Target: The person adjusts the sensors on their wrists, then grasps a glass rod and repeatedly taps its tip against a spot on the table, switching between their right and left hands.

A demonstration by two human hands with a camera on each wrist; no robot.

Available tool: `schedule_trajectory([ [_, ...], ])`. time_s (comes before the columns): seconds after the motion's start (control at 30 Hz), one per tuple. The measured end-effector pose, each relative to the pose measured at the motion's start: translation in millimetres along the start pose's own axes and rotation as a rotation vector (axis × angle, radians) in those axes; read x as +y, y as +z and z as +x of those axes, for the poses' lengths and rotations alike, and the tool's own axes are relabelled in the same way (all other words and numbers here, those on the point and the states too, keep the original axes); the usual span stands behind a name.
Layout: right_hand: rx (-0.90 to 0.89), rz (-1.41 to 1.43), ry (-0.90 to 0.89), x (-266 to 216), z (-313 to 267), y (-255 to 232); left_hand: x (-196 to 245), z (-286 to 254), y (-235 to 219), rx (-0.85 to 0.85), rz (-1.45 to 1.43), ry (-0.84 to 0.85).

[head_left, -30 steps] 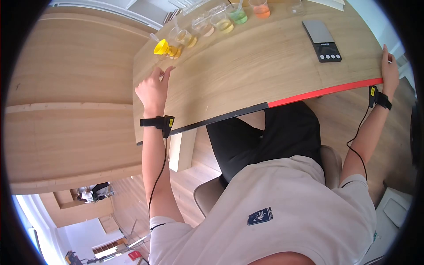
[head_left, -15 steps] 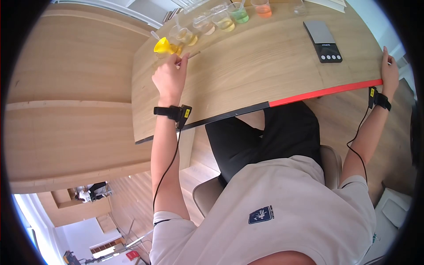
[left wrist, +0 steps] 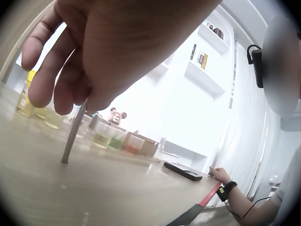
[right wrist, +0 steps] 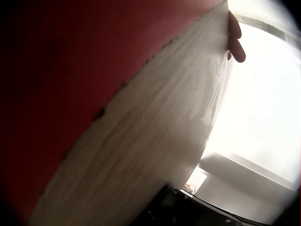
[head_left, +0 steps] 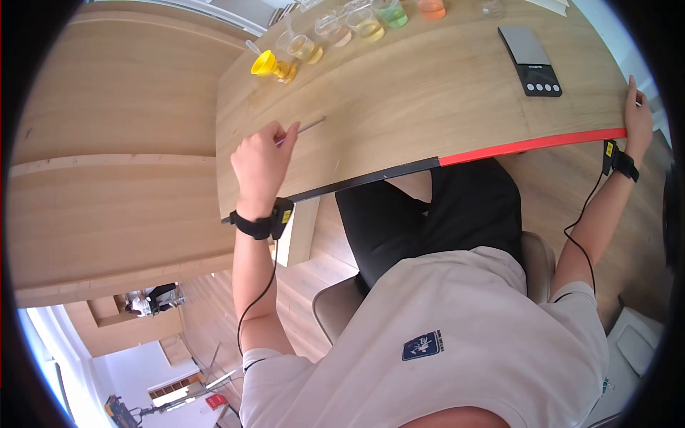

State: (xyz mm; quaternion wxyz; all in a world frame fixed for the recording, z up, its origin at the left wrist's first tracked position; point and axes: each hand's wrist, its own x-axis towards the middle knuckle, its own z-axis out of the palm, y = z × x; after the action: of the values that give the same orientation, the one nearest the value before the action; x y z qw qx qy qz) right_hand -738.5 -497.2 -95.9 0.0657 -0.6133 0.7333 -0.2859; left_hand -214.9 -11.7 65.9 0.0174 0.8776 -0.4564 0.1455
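Over the left part of the table (head_left: 399,93), my left hand (head_left: 260,160) pinches a thin grey stick (head_left: 312,125) between thumb and fingers. In the left wrist view the stick (left wrist: 74,136) slants down, its lower end close over the wood. Beyond this hand sits a yellow funnel (head_left: 263,65) on a small vessel of amber liquid (head_left: 287,72). At the table's right edge rests my right hand (head_left: 637,120), by the red edge strip (head_left: 528,148). In the right wrist view some of its fingers (right wrist: 236,44) extend past the table's side.
A row of clear cups runs along the back, among them a yellowish one (head_left: 369,30), a green one (head_left: 392,16) and an orange one (head_left: 432,8). A flat digital scale (head_left: 531,63) lies at the right. Black strip (head_left: 371,177) covers the left front edge.
My left hand went toward the funnel, then came back nearer to me with the stick, which now shows more clearly. The right hand stays at the table edge.
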Motion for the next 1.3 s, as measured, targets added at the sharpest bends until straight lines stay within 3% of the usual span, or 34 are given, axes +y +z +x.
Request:
schedule_trajectory([
  [0.13,-0.028,-0.004,-0.013,0,0,-1,-51,11,8,-0.084,0.174,-0.065],
  [0.23,0.009,0.022,-0.029,0,-1,1,-67,32,5,-0.186,0.121,-0.175],
  [0.37,-0.006,0.021,-0.04,2,2,2,-78,64,14,-0.208,0.192,-0.189],
  [0.43,-0.029,0.031,-0.038,-1,-2,1,-77,78,21,-0.244,0.141,-0.242],
  [0.73,-0.02,0.029,-0.025,-10,-9,-4,-15,114,25,-0.23,0.003,-0.102],
  [1.0,-0.018,0.02,-0.029,0,-2,1,33,85,-3,-0.362,-0.309,0.021],
  [1.07,-0.014,0.022,-0.028,0,1,4,33,76,-12,-0.398,-0.339,0.028],
  [1.13,-0.007,0.015,-0.026,4,4,4,24,71,-21,-0.451,-0.188,0.027],
  [1.3,-0.021,-0.002,-0.023,12,17,10,-25,81,-25,-0.541,0.029,-0.075],
])
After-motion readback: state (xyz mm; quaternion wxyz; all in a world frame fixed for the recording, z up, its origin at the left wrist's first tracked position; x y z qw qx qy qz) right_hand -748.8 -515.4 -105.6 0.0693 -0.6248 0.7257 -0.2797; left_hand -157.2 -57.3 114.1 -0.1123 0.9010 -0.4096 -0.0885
